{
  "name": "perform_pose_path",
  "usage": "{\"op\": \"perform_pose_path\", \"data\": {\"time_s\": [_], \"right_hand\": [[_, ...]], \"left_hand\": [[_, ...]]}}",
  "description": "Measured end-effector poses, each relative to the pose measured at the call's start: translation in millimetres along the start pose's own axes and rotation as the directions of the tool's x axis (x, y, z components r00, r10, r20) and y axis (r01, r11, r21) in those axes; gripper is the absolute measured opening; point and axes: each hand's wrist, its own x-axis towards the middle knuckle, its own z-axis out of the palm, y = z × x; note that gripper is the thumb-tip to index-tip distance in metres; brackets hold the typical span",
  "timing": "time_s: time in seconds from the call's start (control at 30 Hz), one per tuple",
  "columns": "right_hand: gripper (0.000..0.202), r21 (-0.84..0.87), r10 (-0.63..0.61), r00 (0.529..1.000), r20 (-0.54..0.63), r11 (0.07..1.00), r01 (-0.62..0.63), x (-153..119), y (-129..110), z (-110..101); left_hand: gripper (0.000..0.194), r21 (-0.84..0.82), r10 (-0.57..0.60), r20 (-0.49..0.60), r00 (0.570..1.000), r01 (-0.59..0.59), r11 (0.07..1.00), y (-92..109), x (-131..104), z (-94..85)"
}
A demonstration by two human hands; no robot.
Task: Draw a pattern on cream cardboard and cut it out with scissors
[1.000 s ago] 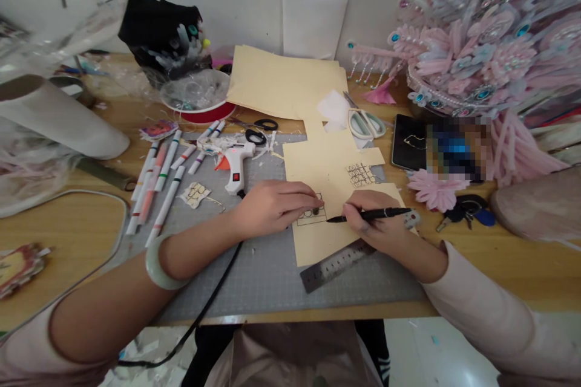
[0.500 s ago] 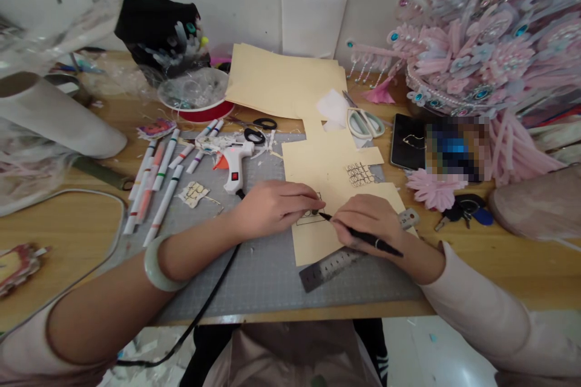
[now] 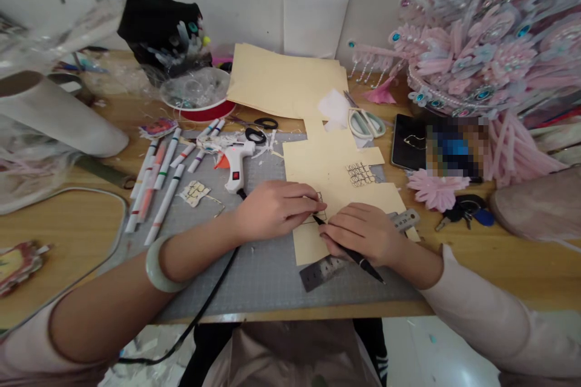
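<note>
Head view: the right grip point(image 3: 363, 231) pinches a black pen point(image 3: 363, 263) between thumb and curled fingers, just beyond the steel ruler point(image 3: 318, 274), with the pen's rear end slanting back across that ruler toward the person. The tip is at the cream card sheet point(image 3: 336, 192), by an inked outline point(image 3: 320, 198); whether it touches the surface is too small to tell. The sheet itself lies mostly on the far side of the ruler, on the grey cutting mat point(image 3: 267, 281) that covers part of the bench point(image 3: 512, 281).

The pen looks light and rigid, its smooth barrel probably a little slick; it should steer best when held close to the tip, as here. The card seems thin and light — firm enough to lie flat, yet likely to crease under a hard pinch or skid if unpinned — so flat fingertips near the drawing look like the right hold.

The left grip point(image 3: 275, 208), beyond the ruler and left of it, is palm down, its fingers pressed together and reaching over the outline; I cannot tell whether they pinch anything. Its forearm slants in from the lower left, while the right forearm enters right of the ruler, knuckles up.
</note>
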Motion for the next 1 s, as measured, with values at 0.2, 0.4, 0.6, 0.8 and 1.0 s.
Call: {"op": "perform_pose_path", "data": {"time_s": [0.2, 0.4, 0.6, 0.8, 1.0], "right_hand": [[0.01, -0.012, -0.006, 0.999, 0.043, 1.0, 0.006, 1.3, -0.6, -1.3], [0.01, -0.022, 0.009, 0.999, 0.049, 1.0, -0.008, 0.1, -2.3, 1.6], [0.008, 0.016, 0.006, 0.999, 0.037, 1.0, -0.007, 0.2, -2.1, 1.8], [0.008, 0.006, 0.003, 1.0, 0.031, 1.0, -0.004, -0.8, -1.9, 2.6], [0.01, -0.061, -0.033, 0.998, 0.053, 0.997, 0.036, 0.1, -3.5, 4.1]], "left_hand": [[0.022, -0.044, -0.036, 0.036, 0.999, 0.038, 0.998, -0.4, 0.4, 0.2], [0.025, -0.077, -0.053, 0.058, 0.997, 0.057, 0.995, -1.8, 0.2, 0.2], [0.025, -0.138, -0.066, 0.06, 0.996, 0.074, 0.988, -4.4, 0.1, 1.3], [0.025, -0.193, -0.076, 0.082, 0.994, 0.091, 0.977, -6.5, 0.2, 0.4], [0.026, -0.208, -0.076, 0.094, 0.993, 0.094, 0.974, -6.6, -0.3, 0.2]]}}
